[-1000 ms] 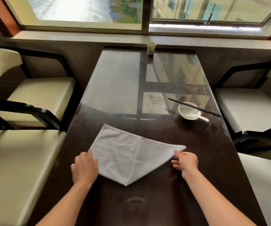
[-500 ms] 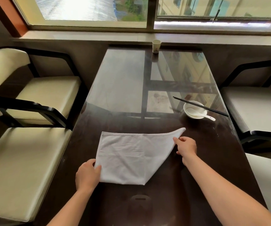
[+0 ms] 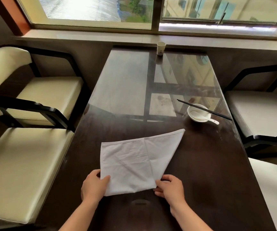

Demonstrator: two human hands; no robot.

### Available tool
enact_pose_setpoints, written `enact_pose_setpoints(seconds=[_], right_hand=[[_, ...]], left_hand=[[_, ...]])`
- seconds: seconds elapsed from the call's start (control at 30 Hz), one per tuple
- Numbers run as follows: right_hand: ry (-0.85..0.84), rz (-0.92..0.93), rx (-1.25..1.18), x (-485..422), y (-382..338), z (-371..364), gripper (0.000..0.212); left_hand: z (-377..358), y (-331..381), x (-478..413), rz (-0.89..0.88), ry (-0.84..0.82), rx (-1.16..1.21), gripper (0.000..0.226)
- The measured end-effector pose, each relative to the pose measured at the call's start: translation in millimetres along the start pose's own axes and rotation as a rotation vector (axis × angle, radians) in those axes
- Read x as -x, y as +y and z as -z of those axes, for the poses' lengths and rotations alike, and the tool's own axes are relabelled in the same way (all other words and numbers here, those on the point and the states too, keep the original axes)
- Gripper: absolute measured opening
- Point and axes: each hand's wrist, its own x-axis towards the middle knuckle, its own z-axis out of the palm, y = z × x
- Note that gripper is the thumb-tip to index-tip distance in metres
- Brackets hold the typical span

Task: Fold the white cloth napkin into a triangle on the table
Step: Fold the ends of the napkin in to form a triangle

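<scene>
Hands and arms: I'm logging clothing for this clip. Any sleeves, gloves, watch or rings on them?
Nothing worn shows. The left hand and right hand are ungloved, no ring or watch visible, and both forearms are uncovered to the picture's bottom edge, so no sleeve appears.

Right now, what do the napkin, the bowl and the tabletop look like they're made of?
Napkin: woven cloth, likely cotton, matte; creases and a stitched hem show. Bowl: probably glazed ceramic, white and glossy. Tabletop: dark wood-like surface, apparently under glass; it mirrors the window.
</scene>
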Motion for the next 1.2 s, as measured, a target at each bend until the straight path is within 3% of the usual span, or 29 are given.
enact_pose_setpoints(seconds=[0.3, 0.5, 0.83, 0.97, 1.1, 1.2], right_hand=[[0.085, 0.073, 0.214, -11, -2, 45, 0.016], [0.234, 0.113, 0.090, -11, 4, 63, 0.036], [0.273, 0.307, 0.433, -18, -5, 53, 0.026], [0.281, 0.353, 0.509, -20, -13, 63, 0.026], [0.304, 0.615, 0.764, 1, 3, 67, 0.031], [0.100, 0.919, 0.949, 27, 28, 56, 0.025]], left_hand=[[0, 5, -2, 0.051, -0.028, 0.097, 0.055], [1, 11, -2, -0.074, 0.003, -0.057, 0.054], [6, 33, -20, -0.266, 0.047, -0.251, 0.017], [1, 32, -17, -0.386, 0.031, -0.370, 0.016], [-1, 18, -10, -0.431, 0.047, -0.383, 0.019], [2, 7, -7, -0.445, 0.051, -0.377, 0.020]])
